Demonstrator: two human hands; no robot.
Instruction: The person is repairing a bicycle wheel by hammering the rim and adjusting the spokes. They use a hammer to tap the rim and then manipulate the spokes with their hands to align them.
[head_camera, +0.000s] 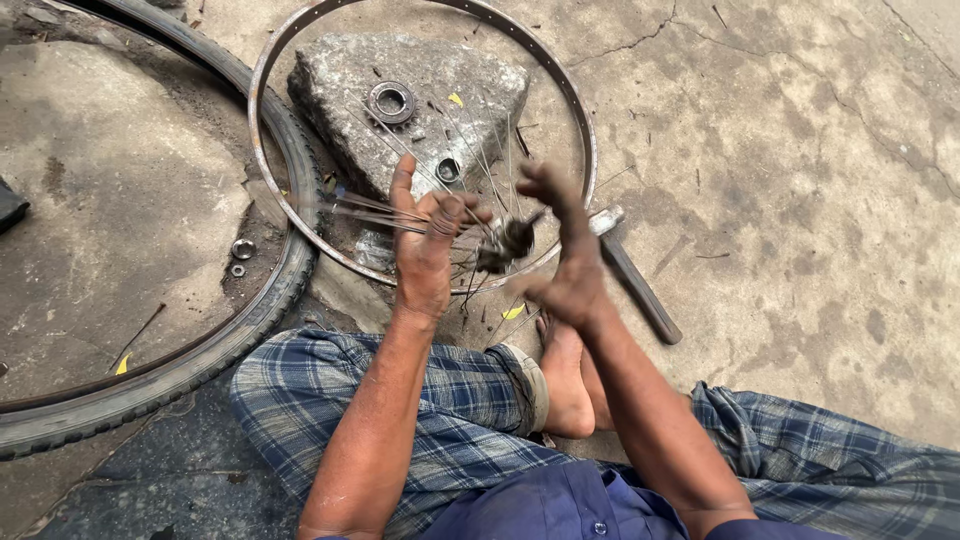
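You have two hands up in front of you, the left hand (425, 250) and the right hand (565, 255), with one wheel hub (508, 240) between them and a bundle of thin spokes (350, 208) too blurred to count. On the ground lie one bare wheel rim (262, 95), one tyre (255, 310), one grey stone (340, 90), one sprocket (391, 102), one hammer (635, 285) and two small nuts (242, 249).

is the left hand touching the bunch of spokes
Touching. The head view shows the left hand with fingers and thumb closed around the thin spokes, which fan out from the hub and pass through its grip.
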